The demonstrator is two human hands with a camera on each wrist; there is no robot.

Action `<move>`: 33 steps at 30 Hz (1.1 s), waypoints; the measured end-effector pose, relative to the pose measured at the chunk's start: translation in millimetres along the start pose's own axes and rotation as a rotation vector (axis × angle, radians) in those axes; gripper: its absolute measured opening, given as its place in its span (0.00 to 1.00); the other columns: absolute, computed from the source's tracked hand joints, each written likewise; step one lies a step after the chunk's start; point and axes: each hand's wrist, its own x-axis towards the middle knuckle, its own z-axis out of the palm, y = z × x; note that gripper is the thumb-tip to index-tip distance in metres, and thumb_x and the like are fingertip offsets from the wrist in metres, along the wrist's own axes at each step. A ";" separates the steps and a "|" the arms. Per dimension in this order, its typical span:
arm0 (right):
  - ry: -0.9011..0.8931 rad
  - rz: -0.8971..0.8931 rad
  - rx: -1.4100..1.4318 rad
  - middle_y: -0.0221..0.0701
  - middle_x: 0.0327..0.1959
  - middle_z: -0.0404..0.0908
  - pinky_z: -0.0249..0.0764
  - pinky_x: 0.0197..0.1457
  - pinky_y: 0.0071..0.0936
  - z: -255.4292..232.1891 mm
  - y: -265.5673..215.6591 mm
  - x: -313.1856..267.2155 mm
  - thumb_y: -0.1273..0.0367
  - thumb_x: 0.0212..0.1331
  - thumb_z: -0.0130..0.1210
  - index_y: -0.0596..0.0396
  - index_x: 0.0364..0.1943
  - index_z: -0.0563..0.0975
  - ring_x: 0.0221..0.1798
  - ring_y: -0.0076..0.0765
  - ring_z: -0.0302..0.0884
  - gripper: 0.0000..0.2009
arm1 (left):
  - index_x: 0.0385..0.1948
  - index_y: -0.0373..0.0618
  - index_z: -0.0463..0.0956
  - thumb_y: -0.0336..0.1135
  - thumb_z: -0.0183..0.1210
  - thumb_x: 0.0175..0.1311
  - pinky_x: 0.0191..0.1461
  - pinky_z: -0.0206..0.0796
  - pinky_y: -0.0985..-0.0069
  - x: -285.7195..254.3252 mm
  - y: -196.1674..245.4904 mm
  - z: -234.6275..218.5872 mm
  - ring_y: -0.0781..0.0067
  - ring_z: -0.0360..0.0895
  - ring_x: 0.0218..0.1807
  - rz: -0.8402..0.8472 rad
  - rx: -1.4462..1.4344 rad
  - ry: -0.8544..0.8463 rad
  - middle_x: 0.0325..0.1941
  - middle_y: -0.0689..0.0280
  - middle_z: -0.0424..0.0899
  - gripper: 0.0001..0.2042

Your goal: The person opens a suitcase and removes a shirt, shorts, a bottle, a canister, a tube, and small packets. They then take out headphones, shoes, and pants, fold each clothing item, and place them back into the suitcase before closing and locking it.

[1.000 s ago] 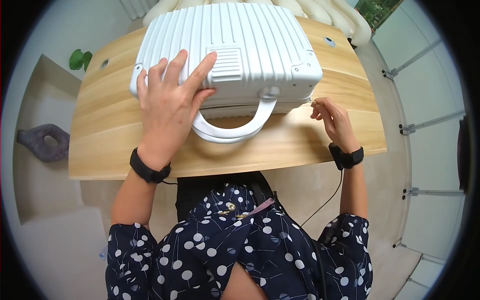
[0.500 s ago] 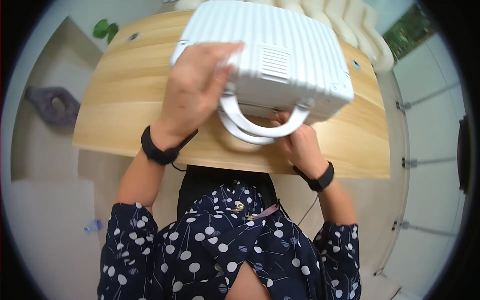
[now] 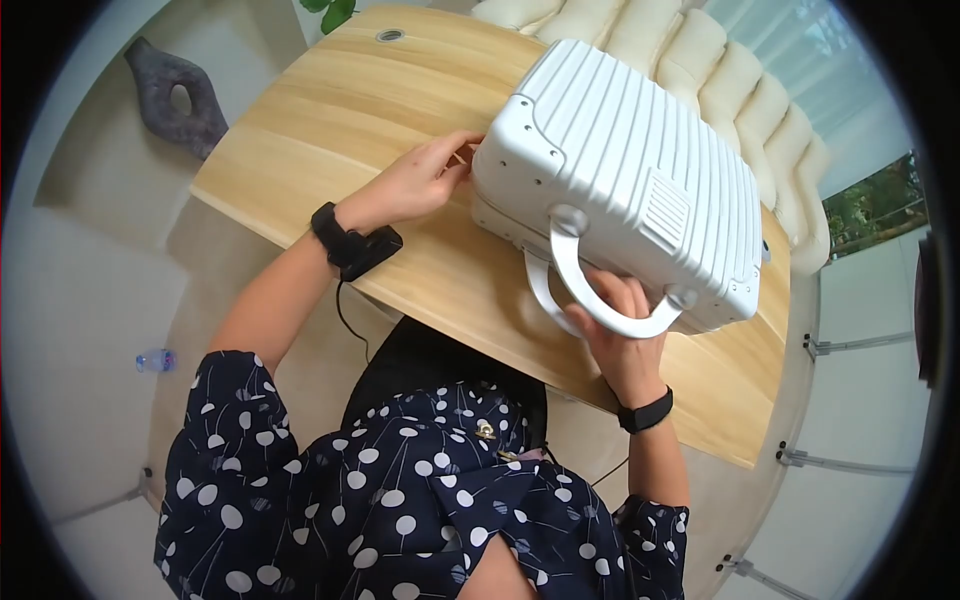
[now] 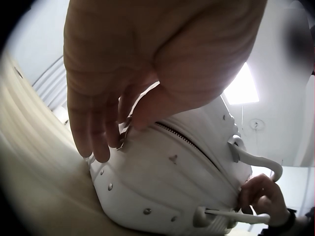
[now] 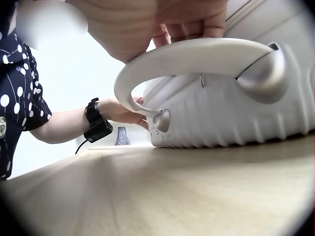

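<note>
A white ribbed hard-shell suitcase [image 3: 620,170] stands on the wooden table, turned at an angle, its two handles [image 3: 610,312] toward me. At its left end my left hand [image 3: 415,185] pinches a small metal zipper pull [image 4: 124,135] between thumb and fingers. Dark zipper teeth [image 4: 182,135] run from there along the seam toward the handles. My right hand [image 3: 632,345] reaches in between the two handles at the front seam, fingers curled. In the right wrist view a handle hides its fingertips. A thin metal piece [image 5: 202,79] shows just below that handle.
The wooden table [image 3: 330,130] has a grommet [image 3: 390,36] near its far left edge. A cream padded sofa [image 3: 690,60] stands behind it. On the floor at left are a dark sculpture [image 3: 165,110] and a plastic bottle [image 3: 156,360]. Cables trail from the wrist cameras.
The suitcase has turned and shifted right in the view as the head turned. My left hand left its top for the zipper pull at its left end; my right hand went from the right corner to between the handles.
</note>
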 end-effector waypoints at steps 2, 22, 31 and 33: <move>-0.028 -0.144 0.027 0.27 0.33 0.74 0.68 0.38 0.32 -4.6 0.0 1.8 0.63 0.39 0.68 0.47 0.44 0.75 0.35 0.34 0.73 0.23 | 0.50 0.34 0.68 0.23 0.46 0.61 0.50 0.66 0.67 9.7 -9.4 0.8 0.53 0.75 0.47 0.103 0.126 0.003 0.45 0.50 0.77 0.15; -0.121 -0.180 0.100 0.34 0.28 0.76 0.74 0.30 0.33 29.5 -3.9 4.4 0.57 0.54 0.60 0.55 0.36 0.75 0.29 0.41 0.76 0.16 | 0.58 0.39 0.61 0.19 0.48 0.58 0.41 0.71 0.67 18.1 -28.9 -8.0 0.60 0.78 0.39 0.163 0.195 -0.073 0.40 0.54 0.78 0.23; -0.090 -0.216 0.143 0.33 0.26 0.73 0.74 0.30 0.33 31.1 -2.6 5.3 0.58 0.54 0.60 0.56 0.32 0.75 0.27 0.40 0.75 0.15 | 0.59 0.39 0.61 0.20 0.45 0.61 0.37 0.71 0.77 24.9 -37.9 -12.8 0.75 0.76 0.34 0.025 -0.153 -0.171 0.37 0.60 0.78 0.22; -0.084 -0.220 0.131 0.33 0.26 0.74 0.74 0.30 0.33 30.8 -2.5 4.5 0.59 0.54 0.60 0.56 0.31 0.75 0.27 0.40 0.75 0.14 | 0.58 0.39 0.62 0.20 0.46 0.61 0.36 0.70 0.78 25.9 -28.4 -19.6 0.76 0.76 0.33 0.010 -0.123 -0.201 0.35 0.61 0.79 0.21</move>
